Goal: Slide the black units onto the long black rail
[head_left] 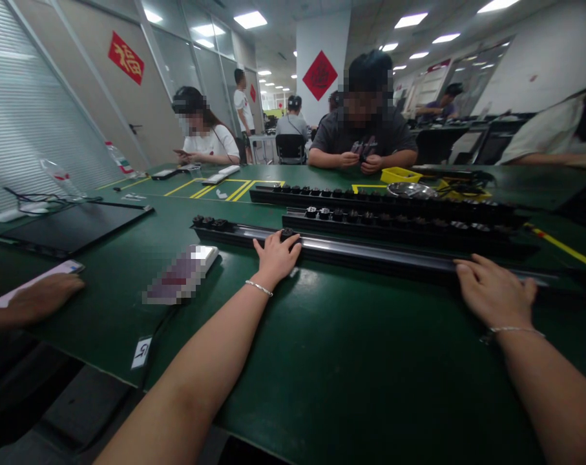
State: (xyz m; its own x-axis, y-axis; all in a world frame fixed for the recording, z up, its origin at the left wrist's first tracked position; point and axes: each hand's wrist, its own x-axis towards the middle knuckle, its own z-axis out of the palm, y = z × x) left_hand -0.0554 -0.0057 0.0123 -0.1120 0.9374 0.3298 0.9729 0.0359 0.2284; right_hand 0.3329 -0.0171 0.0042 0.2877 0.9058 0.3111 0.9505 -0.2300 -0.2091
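A long black rail [370, 250] lies across the green table, with several small black parts [210, 223] at its left end. Farther along it sits one more small black part [287, 232], held between the thumb and fingers of my left hand [276, 257]. Toward the rail's right end, my right hand [497, 294] grips it from above, fingers curled over it and partly hidden. Behind it are two more black rails [409, 223] carrying rows of small parts.
A phone [181, 274] lies left of my left forearm, near another person's hand [45, 297] on a pale phone. A dark flat panel [74, 226] is at the left. Beyond the rails stand a metal bowl [411, 190] and a yellow tray [400, 175]. People sit opposite.
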